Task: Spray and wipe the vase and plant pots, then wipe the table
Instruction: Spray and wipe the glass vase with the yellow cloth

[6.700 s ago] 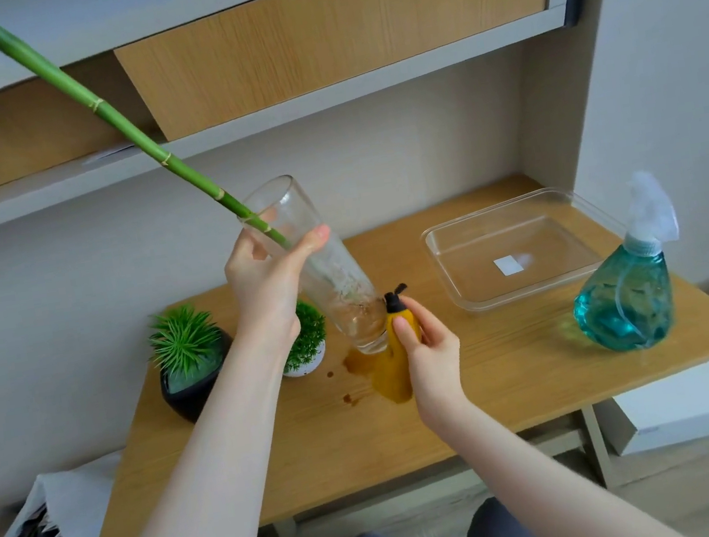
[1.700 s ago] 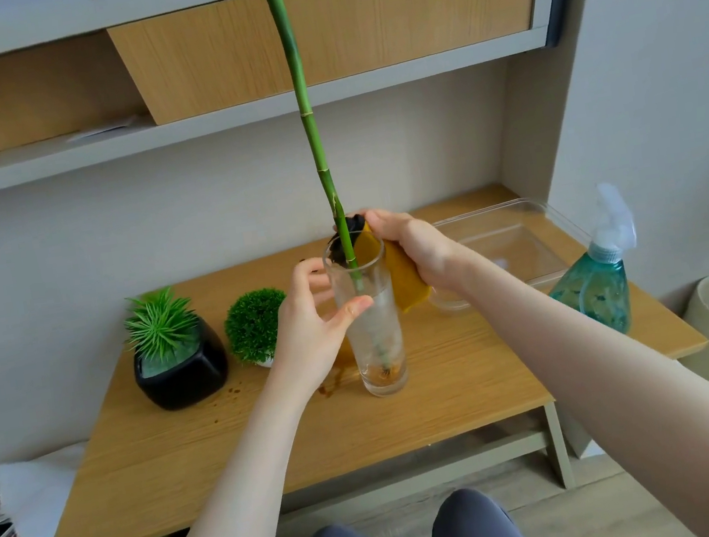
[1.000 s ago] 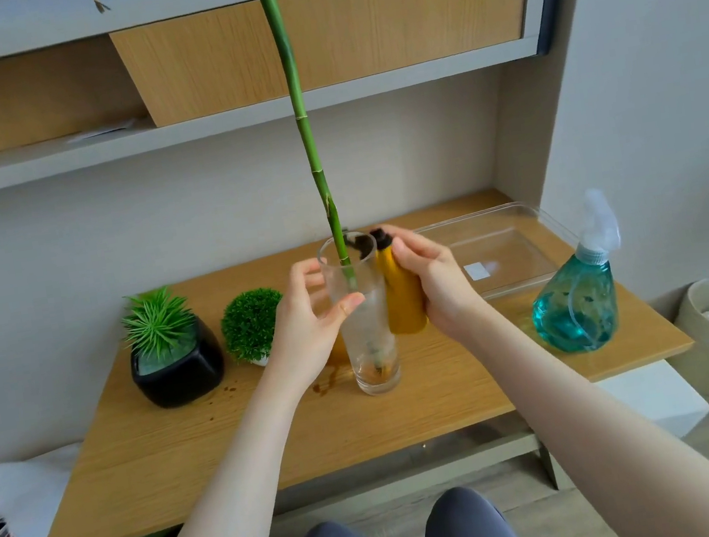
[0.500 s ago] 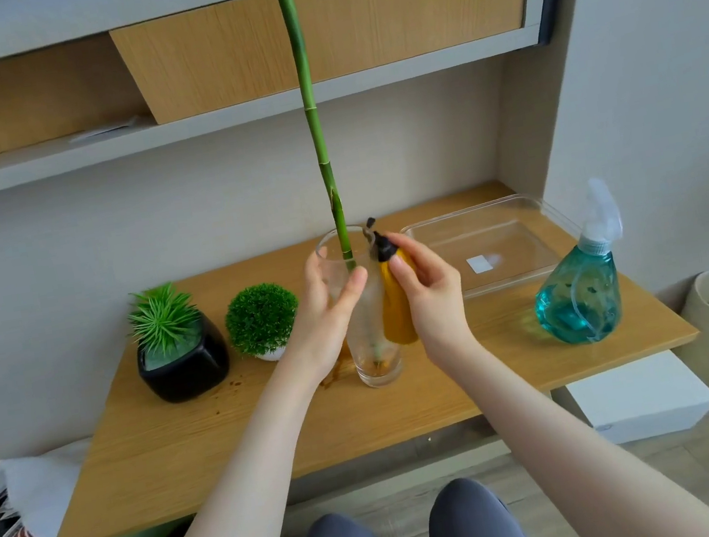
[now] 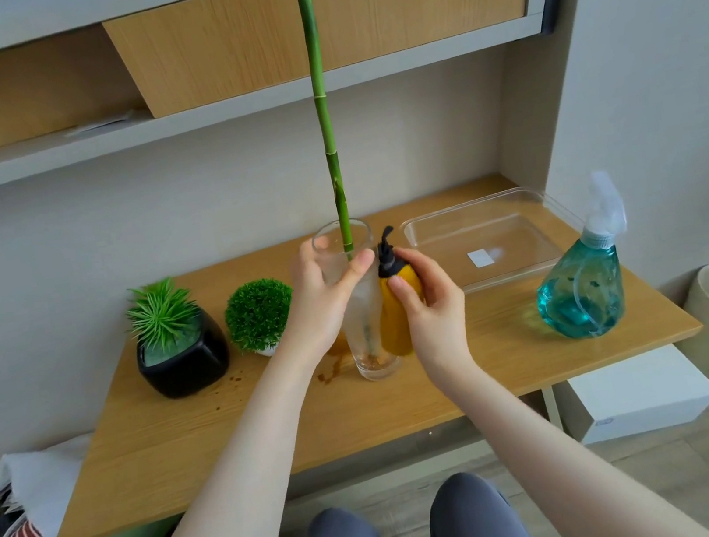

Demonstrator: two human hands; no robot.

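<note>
a home: wooden table [image 5: 409, 402], wall shelves [image 5: 229, 117], houseplants [image 5: 258, 315].

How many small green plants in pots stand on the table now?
2: the spiky green plant in a black pot at the table's left, and the round green ball plant in a white pot just right of it.

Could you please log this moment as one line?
left hand grips glass vase | right hand presses yellow cloth on it | vase upright

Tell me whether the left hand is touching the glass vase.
Touching. The head view shows the left hand wrapped around the upper part of the glass vase, thumb laid across its front just below the rim.
</note>
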